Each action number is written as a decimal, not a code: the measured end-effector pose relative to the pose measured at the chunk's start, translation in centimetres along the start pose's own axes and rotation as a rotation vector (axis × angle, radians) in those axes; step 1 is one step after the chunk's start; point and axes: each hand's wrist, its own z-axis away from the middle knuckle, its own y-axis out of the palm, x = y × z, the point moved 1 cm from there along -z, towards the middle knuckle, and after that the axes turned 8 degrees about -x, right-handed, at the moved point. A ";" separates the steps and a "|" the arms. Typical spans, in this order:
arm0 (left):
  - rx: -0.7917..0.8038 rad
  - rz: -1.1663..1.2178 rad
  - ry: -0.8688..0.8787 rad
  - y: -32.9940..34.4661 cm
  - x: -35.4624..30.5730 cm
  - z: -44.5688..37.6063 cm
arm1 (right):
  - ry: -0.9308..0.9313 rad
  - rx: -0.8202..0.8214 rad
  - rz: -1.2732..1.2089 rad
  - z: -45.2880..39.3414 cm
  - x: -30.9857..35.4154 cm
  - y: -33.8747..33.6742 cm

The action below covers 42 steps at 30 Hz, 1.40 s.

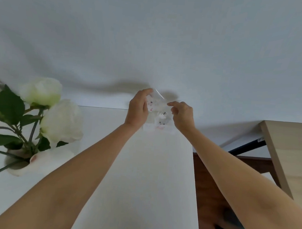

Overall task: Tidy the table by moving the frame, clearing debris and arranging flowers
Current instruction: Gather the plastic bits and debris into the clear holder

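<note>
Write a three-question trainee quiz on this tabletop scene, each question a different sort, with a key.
1. True or false: both hands are at the clear plastic wrapper.
2. Which side of the white table holds the white flowers? A) person's left B) person's right
3. Fill in: the flower stems stand in a white ___.

Key: 1. True: left hand grips it, right hand pinches its edge. 2. A. 3. Vase.

Flowers [47, 107] in a vase [36, 163] at table's [142, 176] left; frame [158, 113] between both hands at far edge.
</note>
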 end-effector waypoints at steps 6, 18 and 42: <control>0.178 -0.049 0.016 2.2 0.9 0.6 | -0.020 -0.103 0.121 0.1 -1.2 2.0; 0.282 -0.294 0.035 2.8 0.5 2.8 | 0.089 -0.194 0.160 3.1 -2.6 0.2; -0.360 -0.441 -0.735 -22.5 4.3 23.5 | -0.242 0.066 0.191 18.2 8.9 5.2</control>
